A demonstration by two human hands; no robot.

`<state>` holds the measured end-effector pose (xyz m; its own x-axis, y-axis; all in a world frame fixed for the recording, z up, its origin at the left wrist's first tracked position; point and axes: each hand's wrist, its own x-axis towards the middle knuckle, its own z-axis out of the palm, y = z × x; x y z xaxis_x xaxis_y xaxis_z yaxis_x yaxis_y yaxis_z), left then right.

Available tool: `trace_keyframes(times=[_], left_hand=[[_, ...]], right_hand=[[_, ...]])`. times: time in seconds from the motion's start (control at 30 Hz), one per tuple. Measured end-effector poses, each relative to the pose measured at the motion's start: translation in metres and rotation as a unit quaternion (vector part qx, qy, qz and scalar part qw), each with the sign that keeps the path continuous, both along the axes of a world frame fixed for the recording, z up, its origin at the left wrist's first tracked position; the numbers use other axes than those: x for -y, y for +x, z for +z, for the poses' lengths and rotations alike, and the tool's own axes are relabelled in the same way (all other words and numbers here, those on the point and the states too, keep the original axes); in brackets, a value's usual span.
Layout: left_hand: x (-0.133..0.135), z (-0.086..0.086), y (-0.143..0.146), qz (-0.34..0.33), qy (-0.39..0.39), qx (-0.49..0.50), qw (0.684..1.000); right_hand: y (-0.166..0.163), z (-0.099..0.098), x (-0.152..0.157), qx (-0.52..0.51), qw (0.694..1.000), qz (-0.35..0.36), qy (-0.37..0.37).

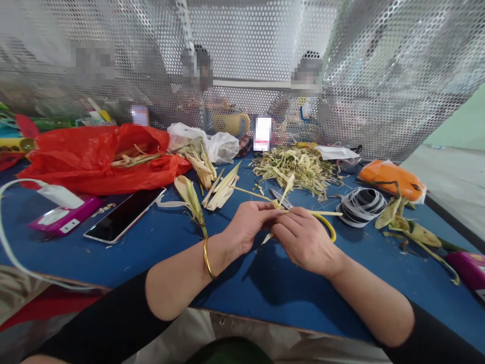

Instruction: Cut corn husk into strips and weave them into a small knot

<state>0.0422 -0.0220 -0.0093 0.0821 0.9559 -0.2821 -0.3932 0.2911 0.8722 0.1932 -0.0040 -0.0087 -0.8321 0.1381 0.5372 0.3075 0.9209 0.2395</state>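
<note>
Narrow, flat, pale-yellow dried-leaf strips (278,203), crossed at a bunched centre, are held at mid-view. Visible ends point approximately to 10, 1, 3 and 7 o'clock.

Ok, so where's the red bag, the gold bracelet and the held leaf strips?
Red bag (79,159): head view, on its crinkly front side.
Gold bracelet (206,259): head view, on the band's outside.
Held leaf strips (277,204): head view, on the folded middle.
</note>
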Motion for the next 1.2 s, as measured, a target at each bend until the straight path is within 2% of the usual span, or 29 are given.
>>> trace_keyframes(times=[0.17, 0.33, 0.93, 1.03, 1.2], left_hand=[[0.001, 0.002, 0.000, 0.015, 0.015, -0.020, 1.000], [0.000, 0.003, -0.004, 0.031, 0.033, -0.023, 0.999], [0.001, 0.004, 0.002, 0.069, -0.012, -0.015, 0.997], [-0.001, 0.002, 0.000, 0.058, -0.015, -0.015, 0.998], [-0.005, 0.002, -0.010, 0.006, 0.013, 0.000, 1.000]], right_hand=[[0.000, 0.000, 0.002, -0.012, 0.999, 0.021, -0.034], [-0.005, 0.000, 0.010, -0.018, 0.999, 0.038, -0.035], [-0.007, -0.002, 0.019, 0.020, 0.996, 0.075, -0.050], [-0.008, -0.002, 0.019, 0.019, 0.997, 0.071, -0.038], [-0.006, 0.004, 0.016, 0.014, 0.996, 0.085, -0.034]])
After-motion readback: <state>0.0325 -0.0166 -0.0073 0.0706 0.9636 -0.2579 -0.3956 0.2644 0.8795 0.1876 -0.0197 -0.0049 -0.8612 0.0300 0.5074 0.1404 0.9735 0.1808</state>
